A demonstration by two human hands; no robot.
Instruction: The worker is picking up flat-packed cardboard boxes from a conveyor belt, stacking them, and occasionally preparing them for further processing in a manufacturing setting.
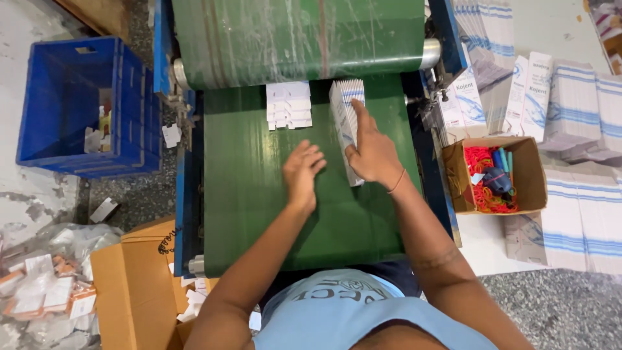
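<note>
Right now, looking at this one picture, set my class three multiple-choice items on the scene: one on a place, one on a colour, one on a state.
1. Where does the blue crate stand?
A. On the floor, left of the belt
B. On the belt
C. Inside the cardboard box

2. What colour is the conveyor belt?
A. Red
B. Green
C. Yellow

3. What is the right hand doing?
A. Hanging clear of everything
B. Reaching into the crate
C. Resting on an upright stack of flat cartons

Answers:
1 A: the crate sits on the grey floor beside the machine's left edge.
2 B: the belt surface under both hands is green.
3 C: its palm and fingers lie against the stack's side, while the left hand hovers open beside it with no grip on anything.
</note>
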